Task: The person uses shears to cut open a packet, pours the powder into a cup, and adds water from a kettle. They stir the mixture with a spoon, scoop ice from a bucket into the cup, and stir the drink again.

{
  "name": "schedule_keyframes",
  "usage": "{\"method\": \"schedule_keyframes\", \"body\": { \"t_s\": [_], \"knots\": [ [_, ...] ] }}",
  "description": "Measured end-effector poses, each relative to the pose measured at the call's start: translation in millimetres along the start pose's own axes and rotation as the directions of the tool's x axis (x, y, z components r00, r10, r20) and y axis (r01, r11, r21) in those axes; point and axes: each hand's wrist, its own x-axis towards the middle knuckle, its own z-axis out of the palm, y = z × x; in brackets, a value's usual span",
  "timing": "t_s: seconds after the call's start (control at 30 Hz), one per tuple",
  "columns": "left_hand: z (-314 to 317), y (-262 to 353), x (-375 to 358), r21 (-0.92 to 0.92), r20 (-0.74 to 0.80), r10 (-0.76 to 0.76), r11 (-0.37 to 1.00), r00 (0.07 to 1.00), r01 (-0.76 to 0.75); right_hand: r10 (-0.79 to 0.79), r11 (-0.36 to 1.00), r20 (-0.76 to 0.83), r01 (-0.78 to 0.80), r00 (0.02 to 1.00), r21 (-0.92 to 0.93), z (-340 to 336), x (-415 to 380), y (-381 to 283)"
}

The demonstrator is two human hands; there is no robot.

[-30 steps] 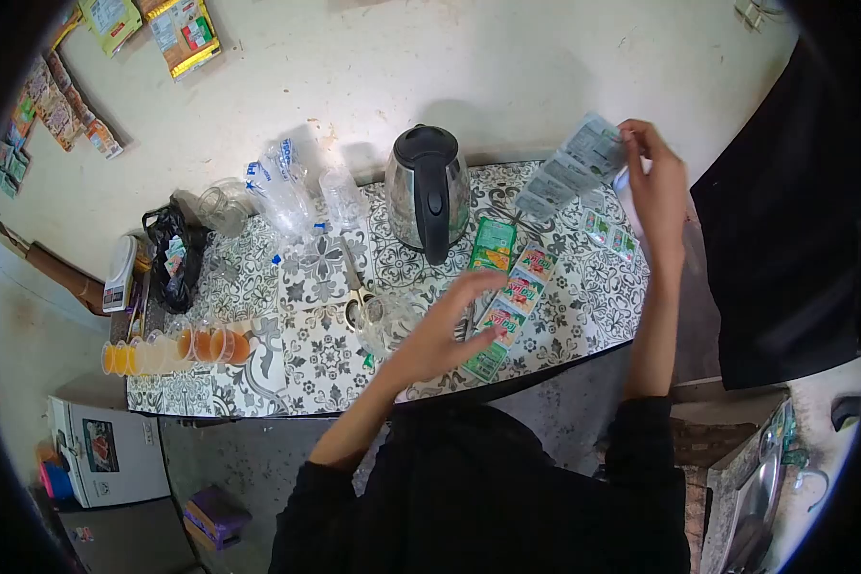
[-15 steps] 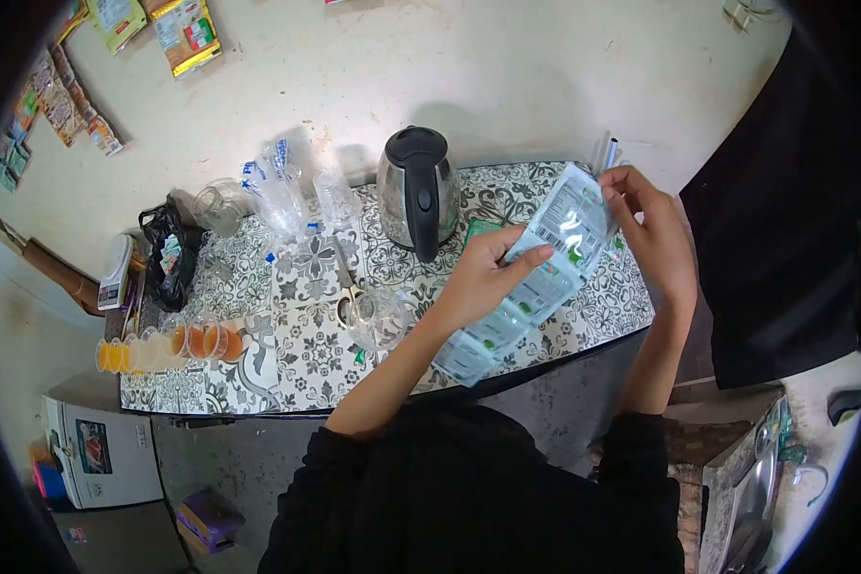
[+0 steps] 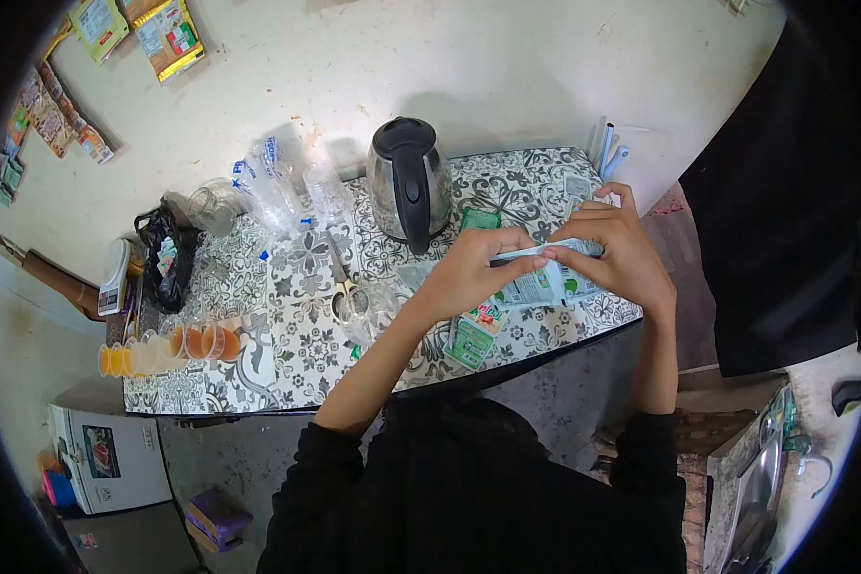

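A strip of light-blue and green sachets (image 3: 536,287) hangs folded between my hands over the right part of the table. My left hand (image 3: 478,273) pinches its left side, thumb on top. At the upper edge my right hand (image 3: 607,244) grips the strip with thumb and fingers close to the left thumb. Below the hands lies a green sachet (image 3: 471,342) with a red and white print. Another green packet (image 3: 480,219) rests behind the left hand. The kettle (image 3: 409,182), black and clear, stands just behind my hands.
Scissors (image 3: 342,282) lie left of my forearm beside a crumpled clear plastic (image 3: 375,311). Plastic cups of orange and pale drinks (image 3: 201,342) line the table's left front. Further back are a black bag (image 3: 167,258), clear cups (image 3: 327,194) and a glass jar (image 3: 212,208).
The sachet strip, spread out long before, is now folded up between my hands. My right hand has come down and left toward the left one. The green sachet below has come into view.
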Motion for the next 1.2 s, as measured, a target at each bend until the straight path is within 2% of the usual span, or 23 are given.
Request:
{"method": "schedule_keyframes", "body": {
  "t_s": [0.1, 0.17, 0.27, 0.37, 0.47, 0.5, 0.57, 0.6, 0.63, 0.67, 0.7, 0.77, 0.8, 0.83, 0.87, 0.9, 0.93, 0.97, 1.0, 1.03, 1.1, 1.17, 1.2],
  "knots": [
    [0.7, 5.2, -0.5, 0.038, -0.039, -0.040, 0.998, 0.998, 0.042, 0.041, 0.988, -0.090, -0.028, 0.995, 0.150, 8.5, -4.4, 5.8],
    [2.1, -2.5, 0.1, 0.045, -0.069, 0.031, 0.999, 0.997, -0.028, 0.070, 0.968, -0.126, -0.037, 0.990, 0.247, 16.7, -6.2, 7.9],
    [4.1, -8.0, -2.0, 0.002, -0.074, -0.071, 0.997, 0.995, 0.071, 0.150, 0.955, -0.203, -0.089, 0.968, 0.283, 32.6, -9.4, 8.9],
    [7.3, -17.9, -8.3, -0.075, -0.126, -0.087, 0.994, 0.988, 0.078, 0.274, 0.872, -0.252, -0.129, 0.928, 0.472, 51.7, -11.1, 9.8],
    [7.7, -36.6, -19.8, -0.145, -0.203, -0.120, 0.985, 0.972, 0.092, 0.513, 0.668, -0.192, -0.248, 0.837, 0.702, 71.4, -15.6, 18.0],
    [6.2, -45.7, -23.9, -0.240, -0.249, -0.199, 0.961, 0.948, 0.139, 0.506, 0.665, -0.184, -0.246, 0.843, 0.705, 76.3, -17.8, 26.6],
    [2.3, -67.2, -28.7, -0.331, -0.299, -0.281, 0.927, 0.912, 0.177, 0.646, 0.667, -0.344, -0.284, 0.682, 0.689, 82.3, -21.5, 46.3],
    [3.3, -80.6, -28.2, -0.213, -0.367, -0.248, 0.961, 0.896, 0.178, 0.638, 0.665, -0.333, -0.279, 0.694, 0.693, 82.9, -20.5, 51.7],
    [5.9, -89.4, -28.2, -0.095, -0.431, -0.213, 0.977, 0.877, 0.191, 0.672, 0.662, -0.379, -0.286, 0.636, 0.693, 84.7, -19.8, 55.3],
    [10.7, -97.4, -25.8, -0.080, -0.480, -0.196, 0.980, 0.855, 0.180, 0.701, 0.658, -0.424, -0.291, 0.573, 0.694, 88.3, -16.2, 55.4],
    [9.8, -103.8, -23.2, -0.075, -0.498, -0.200, 0.979, 0.844, 0.188, 0.695, 0.655, -0.412, -0.283, 0.589, 0.700, 90.5, -11.7, 51.2],
    [5.9, -111.6, -20.8, 0.145, -0.353, -0.362, 0.890, 0.863, 0.433, 0.746, 0.560, -0.349, -0.249, 0.568, 0.790, 92.9, -6.1, 39.9],
    [8.2, -110.7, -22.9, 0.143, -0.369, -0.367, 0.885, 0.854, 0.442, 0.711, 0.568, -0.365, -0.183, 0.601, 0.802, 101.3, -2.6, 36.3],
    [12.5, -109.2, -26.1, 0.425, -0.430, -0.068, 0.864, 0.900, 0.269, 0.704, 0.565, -0.356, -0.180, 0.614, 0.805, 109.9, -1.1, 32.5],
    [13.6, -108.3, -30.3, 0.685, -0.390, 0.238, 0.720, 0.889, 0.108, 0.716, 0.497, -0.311, -0.144, 0.625, 0.856, 118.9, 0.2, 28.3],
    [11.4, -102.4, -36.0, 0.689, -0.398, 0.236, 0.715, 0.887, 0.119, 0.726, 0.422, -0.263, -0.110, 0.635, 0.900, 127.1, 1.4, 22.5],
    [9.1, -90.2, -42.5, 0.351, -0.439, 0.135, 0.936, 0.888, 0.032, 0.700, 0.414, -0.241, -0.106, 0.673, 0.904, 134.5, 3.1, 14.2],
    [7.9, -77.0, -49.0, -0.050, -0.439, 0.029, 0.997, 0.898, -0.056, 0.697, 0.408, -0.234, -0.107, 0.678, 0.907, 141.4, 5.1, 5.8],
    [8.1, -60.1, -55.7, -0.366, -0.507, -0.094, 0.924, 0.857, -0.114, 0.671, 0.392, -0.204, -0.108, 0.713, 0.914, 148.0, 6.7, -3.0],
    [3.7, -58.6, -64.5, -0.363, -0.514, -0.097, 0.925, 0.852, -0.114, 0.641, 0.379, -0.177, -0.108, 0.747, 0.919, 153.3, 9.3, -11.6],
    [-9.7, -54.1, -80.8, -0.141, -0.464, -0.066, 0.990, 0.883, 0.000, 0.608, 0.369, -0.145, -0.116, 0.781, 0.922, 161.6, 18.4, -29.5],
    [-25.5, -46.2, -92.9, -0.200, -0.531, -0.108, 0.980, 0.841, 0.000, 0.502, 0.361, -0.162, -0.035, 0.850, 0.932, 169.4, 29.6, -47.4],
    [-38.1, -41.7, -98.8, -0.157, -0.564, -0.042, 0.986, 0.825, -0.057, 0.400, 0.412, -0.151, -0.030, 0.904, 0.911, 163.6, 39.7, -54.2]
  ]
}}
